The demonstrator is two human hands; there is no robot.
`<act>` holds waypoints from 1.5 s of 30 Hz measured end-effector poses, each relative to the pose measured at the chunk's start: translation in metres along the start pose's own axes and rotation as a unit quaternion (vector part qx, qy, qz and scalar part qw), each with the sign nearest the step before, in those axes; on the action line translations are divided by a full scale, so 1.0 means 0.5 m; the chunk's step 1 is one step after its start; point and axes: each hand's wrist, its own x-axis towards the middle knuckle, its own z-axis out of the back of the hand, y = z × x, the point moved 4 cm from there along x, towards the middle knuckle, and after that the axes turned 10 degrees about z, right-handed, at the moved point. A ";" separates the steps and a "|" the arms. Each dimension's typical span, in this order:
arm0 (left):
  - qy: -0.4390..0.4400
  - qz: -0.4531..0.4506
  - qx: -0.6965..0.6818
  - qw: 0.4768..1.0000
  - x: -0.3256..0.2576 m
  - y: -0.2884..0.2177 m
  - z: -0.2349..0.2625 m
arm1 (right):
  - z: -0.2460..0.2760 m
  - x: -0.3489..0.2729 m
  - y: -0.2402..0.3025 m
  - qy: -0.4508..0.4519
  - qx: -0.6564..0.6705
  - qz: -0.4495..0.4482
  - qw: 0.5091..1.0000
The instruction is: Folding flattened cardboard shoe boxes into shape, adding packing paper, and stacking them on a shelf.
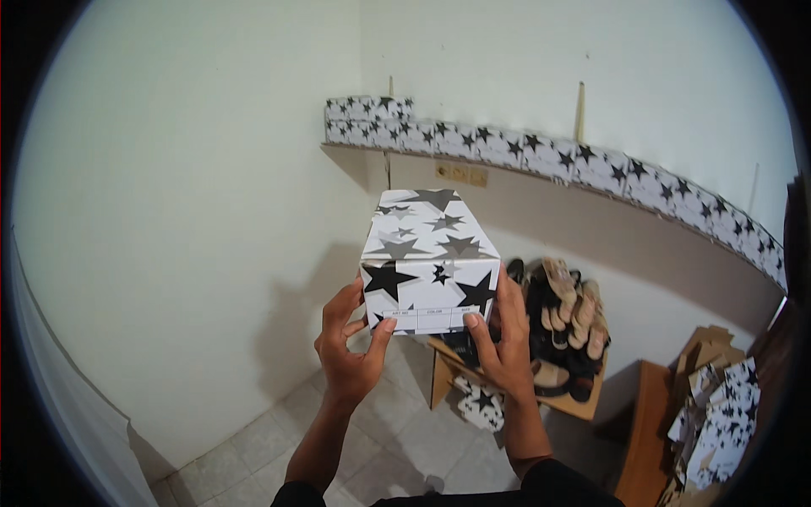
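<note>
A white shoe box (427,253) printed with black and grey stars is held up in front of me, its short labelled end facing the camera. My left hand (351,346) grips its lower left corner, thumb on the end face. My right hand (503,342) holds the lower right corner, thumb also on the end face. Both forearms rise from the bottom edge.
A wall shelf (541,182) carries a long row of matching star boxes (524,150). Below, an open cardboard carton (574,401) holds a heap of sandals (566,325). More star boxes (718,422) are piled at the right. Tiled floor (389,439) lies underneath.
</note>
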 end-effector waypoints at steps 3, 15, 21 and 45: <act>-0.016 -0.013 0.015 1.000 0.085 0.045 -0.015 | -0.044 0.072 -0.076 0.008 0.015 0.038 0.999; -0.025 -0.062 0.005 0.998 0.392 0.268 -0.039 | -0.258 0.270 -0.306 -0.024 0.038 0.046 0.998; 0.003 -0.148 -0.043 0.988 0.600 0.376 -0.032 | -0.387 0.390 -0.374 -0.089 -0.017 0.074 0.993; 0.090 -0.147 -0.204 0.964 1.186 0.741 -0.220 | -0.641 0.772 -0.784 -0.105 -0.215 0.148 0.960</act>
